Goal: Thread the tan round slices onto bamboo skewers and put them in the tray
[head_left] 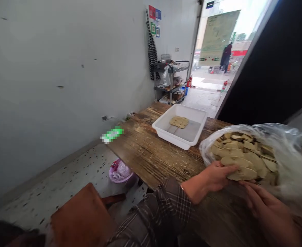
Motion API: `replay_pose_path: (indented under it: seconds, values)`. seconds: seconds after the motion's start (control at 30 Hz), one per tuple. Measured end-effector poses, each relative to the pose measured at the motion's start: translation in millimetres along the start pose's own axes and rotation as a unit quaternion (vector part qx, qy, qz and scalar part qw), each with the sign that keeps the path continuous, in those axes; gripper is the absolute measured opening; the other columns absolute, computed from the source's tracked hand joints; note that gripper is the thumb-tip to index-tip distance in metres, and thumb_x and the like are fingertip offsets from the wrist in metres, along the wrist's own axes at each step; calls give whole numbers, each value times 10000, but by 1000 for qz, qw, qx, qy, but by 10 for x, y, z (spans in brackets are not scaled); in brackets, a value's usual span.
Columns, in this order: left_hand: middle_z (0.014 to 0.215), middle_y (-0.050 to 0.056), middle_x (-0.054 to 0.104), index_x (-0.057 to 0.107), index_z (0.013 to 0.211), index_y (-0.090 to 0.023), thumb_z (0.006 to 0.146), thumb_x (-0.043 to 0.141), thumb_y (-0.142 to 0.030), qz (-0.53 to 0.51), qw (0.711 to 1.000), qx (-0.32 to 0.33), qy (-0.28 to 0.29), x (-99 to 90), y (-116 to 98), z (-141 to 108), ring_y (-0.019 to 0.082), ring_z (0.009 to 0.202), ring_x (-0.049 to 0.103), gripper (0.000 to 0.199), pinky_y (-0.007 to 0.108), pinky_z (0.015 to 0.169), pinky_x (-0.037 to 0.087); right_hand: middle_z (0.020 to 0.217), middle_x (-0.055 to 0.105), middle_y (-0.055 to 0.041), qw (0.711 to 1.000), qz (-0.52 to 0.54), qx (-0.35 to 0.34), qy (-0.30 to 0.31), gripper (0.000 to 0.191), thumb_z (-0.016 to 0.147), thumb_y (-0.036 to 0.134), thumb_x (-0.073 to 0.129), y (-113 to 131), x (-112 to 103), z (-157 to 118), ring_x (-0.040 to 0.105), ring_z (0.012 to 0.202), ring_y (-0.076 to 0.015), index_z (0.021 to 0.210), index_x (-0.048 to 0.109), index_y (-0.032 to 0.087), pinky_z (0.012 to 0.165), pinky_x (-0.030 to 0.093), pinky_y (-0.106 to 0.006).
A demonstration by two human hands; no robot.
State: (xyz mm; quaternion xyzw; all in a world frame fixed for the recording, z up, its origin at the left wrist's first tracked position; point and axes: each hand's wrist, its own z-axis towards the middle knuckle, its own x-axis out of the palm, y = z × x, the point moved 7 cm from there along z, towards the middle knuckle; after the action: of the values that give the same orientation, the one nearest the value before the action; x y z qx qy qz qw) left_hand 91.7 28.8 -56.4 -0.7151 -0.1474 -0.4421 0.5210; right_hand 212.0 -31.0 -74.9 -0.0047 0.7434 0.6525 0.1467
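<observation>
My left hand (218,176) is closed on a flat tan piece with a scalloped edge (242,169), its thumb lying on top. The piece is above the mouth of a clear plastic bag (292,157) full of similar flat tan pieces (268,154). My right hand (269,206), blurred, has its fingers drawn together at the piece's lower edge; what they grip, if anything, cannot be made out. Beyond my left hand stands a white plastic tray (163,133) with one scalloped, dotted tan piece (179,121) lying flat inside.
The tray and bag stand on a worn wooden table (151,151). Below its left edge are a pink bin (121,173) with plastic in it and a brown stool (81,212). A loaded shelf cart (170,82) stands against the wall, near a bright glass doorway (212,68).
</observation>
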Motion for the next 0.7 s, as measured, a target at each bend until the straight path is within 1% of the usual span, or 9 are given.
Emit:
replay_pose_path:
  seconds: [0.07, 0.13, 0.17, 0.23, 0.33, 0.4, 0.5, 0.6, 0.7]
  values:
    - [1027, 176, 726, 740, 917, -96, 430, 895, -470, 1, 1000, -1, -5, -26, 15, 22, 274, 947, 685, 634, 365, 904, 490, 530, 525, 12, 1000, -23, 1, -8, 482, 730, 567, 682, 8, -33, 0, 427, 435, -126, 1018, 705, 181, 359, 339, -230]
    - [994, 184, 729, 735, 898, -86, 415, 896, -484, 3, 1000, 7, -21, -35, -20, 11, 282, 906, 691, 646, 383, 875, 506, 549, 544, 3, 999, -45, -1, -8, 476, 718, 569, 685, 59, -40, -18, 454, 446, -132, 988, 710, 178, 376, 370, -239]
    - [984, 183, 730, 730, 923, -85, 436, 890, -483, 2, 1000, 15, -26, -22, -56, -8, 282, 882, 696, 650, 388, 855, 513, 547, 540, 5, 999, -53, -7, -6, 480, 721, 579, 674, 102, -33, -33, 453, 442, -130, 977, 708, 175, 382, 375, -241]
    - [981, 176, 732, 717, 992, -88, 486, 873, -483, 10, 1000, 8, -12, 43, -111, -53, 271, 823, 704, 661, 382, 799, 527, 530, 525, 14, 998, -60, -30, 0, 470, 744, 580, 647, 196, -4, -55, 441, 423, -122, 959, 706, 166, 378, 351, -237]
    - [970, 163, 736, 710, 1005, -93, 554, 855, -453, 30, 1000, -6, -1, 101, -183, -97, 246, 778, 710, 595, 328, 719, 521, 511, 481, 37, 996, -63, -60, 5, 438, 794, 561, 606, 269, 36, -35, 401, 405, -103, 940, 698, 158, 386, 326, -227]
    - [941, 154, 739, 712, 963, -91, 557, 865, -409, 37, 999, -7, 2, 113, -213, -103, 246, 795, 714, 539, 319, 730, 517, 505, 466, 45, 996, -53, -74, 6, 422, 816, 547, 594, 268, 47, -5, 390, 407, -98, 930, 690, 151, 395, 315, -223]
    - [930, 145, 741, 707, 950, -98, 524, 890, -342, 40, 999, -5, -2, 113, -222, -103, 257, 825, 717, 524, 325, 759, 516, 503, 461, 52, 996, -37, -85, 19, 407, 842, 524, 582, 242, 68, 17, 384, 405, -96, 945, 682, 143, 397, 299, -222]
    - [935, 142, 741, 701, 967, -104, 521, 894, -323, 42, 999, -4, -14, 102, -219, -107, 264, 831, 718, 533, 328, 752, 519, 500, 461, 53, 994, -44, -98, 20, 393, 860, 506, 574, 247, 76, 15, 381, 410, -95, 957, 687, 142, 409, 298, -221]
    - [926, 134, 740, 701, 980, -106, 539, 888, -317, 45, 999, -7, -19, 103, -218, -114, 239, 790, 716, 524, 314, 726, 524, 504, 474, 44, 991, -55, -119, 12, 377, 867, 493, 574, 287, 76, 13, 402, 433, -100, 943, 700, 147, 427, 308, -222]
